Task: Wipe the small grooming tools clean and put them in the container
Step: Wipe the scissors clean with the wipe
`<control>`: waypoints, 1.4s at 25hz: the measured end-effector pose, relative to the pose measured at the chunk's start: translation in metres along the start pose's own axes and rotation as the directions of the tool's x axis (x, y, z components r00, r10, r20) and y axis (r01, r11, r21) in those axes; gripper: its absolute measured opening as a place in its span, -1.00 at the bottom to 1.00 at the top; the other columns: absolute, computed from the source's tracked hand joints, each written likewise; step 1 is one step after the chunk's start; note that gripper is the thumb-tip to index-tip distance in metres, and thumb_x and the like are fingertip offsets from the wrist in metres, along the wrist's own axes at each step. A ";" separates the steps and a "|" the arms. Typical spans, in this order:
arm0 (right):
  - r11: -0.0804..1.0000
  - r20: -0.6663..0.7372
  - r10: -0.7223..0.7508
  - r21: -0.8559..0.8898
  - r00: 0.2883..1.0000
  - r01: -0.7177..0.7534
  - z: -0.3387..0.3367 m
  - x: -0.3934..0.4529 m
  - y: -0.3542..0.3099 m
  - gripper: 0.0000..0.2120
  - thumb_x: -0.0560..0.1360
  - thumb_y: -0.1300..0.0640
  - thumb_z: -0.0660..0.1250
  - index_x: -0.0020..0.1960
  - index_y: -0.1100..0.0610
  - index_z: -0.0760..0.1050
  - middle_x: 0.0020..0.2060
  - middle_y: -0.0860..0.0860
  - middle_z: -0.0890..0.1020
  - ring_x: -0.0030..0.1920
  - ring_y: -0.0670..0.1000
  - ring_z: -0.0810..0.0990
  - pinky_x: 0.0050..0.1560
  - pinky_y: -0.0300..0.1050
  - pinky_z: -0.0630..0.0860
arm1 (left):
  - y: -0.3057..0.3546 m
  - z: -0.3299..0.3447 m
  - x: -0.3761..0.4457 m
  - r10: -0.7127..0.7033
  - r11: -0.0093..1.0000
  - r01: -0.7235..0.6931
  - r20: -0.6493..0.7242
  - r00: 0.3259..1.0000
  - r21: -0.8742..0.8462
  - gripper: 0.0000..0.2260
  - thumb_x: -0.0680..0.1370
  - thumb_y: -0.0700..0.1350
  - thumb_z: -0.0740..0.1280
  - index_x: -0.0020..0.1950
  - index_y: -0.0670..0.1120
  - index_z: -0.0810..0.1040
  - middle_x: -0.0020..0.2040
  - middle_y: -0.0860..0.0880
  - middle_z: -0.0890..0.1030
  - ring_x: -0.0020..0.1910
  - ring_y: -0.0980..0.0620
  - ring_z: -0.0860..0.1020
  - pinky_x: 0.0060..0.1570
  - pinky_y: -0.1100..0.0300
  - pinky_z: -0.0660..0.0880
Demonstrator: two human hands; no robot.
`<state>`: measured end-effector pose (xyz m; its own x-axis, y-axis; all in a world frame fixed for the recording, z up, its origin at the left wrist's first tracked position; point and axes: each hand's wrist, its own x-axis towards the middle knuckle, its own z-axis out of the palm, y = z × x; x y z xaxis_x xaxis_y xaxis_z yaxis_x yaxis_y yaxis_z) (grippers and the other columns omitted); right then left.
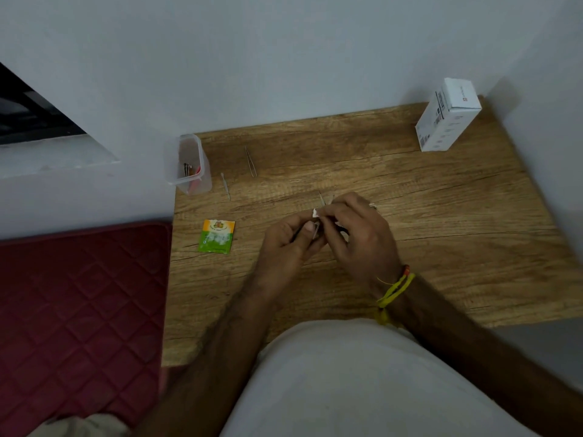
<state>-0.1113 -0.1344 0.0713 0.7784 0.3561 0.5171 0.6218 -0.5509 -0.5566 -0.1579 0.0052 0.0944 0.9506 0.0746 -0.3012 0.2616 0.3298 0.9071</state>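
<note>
Above the wooden tabletop (pixel 410 197), the left hand (pixel 290 244) pinches a thin, stiff, likely slippery metal grooming tool (pixel 316 230) mid-shaft; the right hand (pixel 362 234) grips a white wipe (pixel 315 212) around it.

Light brown wood-grain surface (pixel 410 216). Clear plastic container (pixel 192 165) holding red and dark items. Green, orange and white sachet (pixel 217 236). White box (pixel 448 116) with dark print. Dark red diamond-quilted mat (pixel 79 310). Yellow and orange wrist threads (pixel 396 287).
</note>
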 end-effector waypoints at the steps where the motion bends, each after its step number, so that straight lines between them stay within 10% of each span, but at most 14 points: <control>1: 1.000 0.002 -0.008 -0.021 1.000 0.008 0.003 0.001 -0.002 -0.87 0.59 0.24 0.34 0.06 0.26 0.63 -0.03 0.14 0.61 -0.05 0.10 0.59 -0.10 0.06 0.57 | -0.001 0.001 0.000 0.006 1.000 -0.006 0.003 1.000 -0.008 -0.76 0.68 -0.32 0.17 0.25 -0.24 0.57 0.07 -0.09 0.70 0.14 0.01 0.66 0.12 0.20 0.58; 17: 0.998 0.040 -0.064 0.032 0.997 0.063 0.003 -0.002 0.008 -0.90 0.57 0.31 0.37 0.05 0.30 0.63 0.00 0.16 0.61 -0.02 0.09 0.60 -0.02 -0.01 0.58 | 0.001 -0.004 -0.003 -0.111 0.926 0.125 0.061 0.992 -0.357 -0.68 0.70 -0.26 0.07 0.41 -0.28 0.45 0.31 -0.23 0.58 0.27 -0.07 0.59 0.23 0.12 0.56; 26: 0.991 0.008 -0.075 0.115 0.997 0.073 0.003 0.004 0.016 -0.88 0.55 0.37 0.40 0.07 0.32 0.64 0.03 0.15 0.63 0.06 -0.02 0.59 0.13 -0.26 0.52 | 0.008 -0.009 0.000 -0.181 0.982 0.180 -0.016 0.983 -0.054 -0.77 0.60 -0.27 0.32 0.26 -0.16 0.56 0.04 -0.12 0.71 0.05 -0.01 0.67 0.07 0.13 0.61; 31: 0.972 0.064 -0.198 0.143 0.978 0.187 -0.003 0.009 0.015 -0.89 0.52 0.40 0.42 0.04 0.35 0.64 0.01 0.18 0.64 0.04 0.05 0.61 0.14 -0.25 0.51 | 0.033 -0.014 0.002 -0.248 0.968 0.249 -0.010 0.969 0.044 -0.57 0.55 0.19 0.26 0.12 -0.14 0.64 -0.09 -0.18 0.70 -0.18 -0.02 0.66 -0.08 0.07 0.61; 35: 0.963 0.106 -0.238 0.152 0.965 0.221 -0.002 0.013 0.010 -0.89 0.53 0.39 0.42 0.05 0.35 0.64 0.03 0.19 0.65 0.06 0.07 0.62 0.17 -0.26 0.51 | 0.045 -0.013 0.015 -0.190 0.947 0.213 -0.114 0.975 0.241 -0.76 0.60 0.00 0.39 -0.04 -0.19 0.61 -0.30 -0.07 0.69 -0.33 -0.04 0.70 -0.29 0.14 0.61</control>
<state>-0.0951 -0.1371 0.0741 0.6124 0.5549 0.5631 0.7843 -0.3369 -0.5210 -0.1345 0.0338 0.1268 0.8582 0.1169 -0.4999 0.4904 0.1012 0.8656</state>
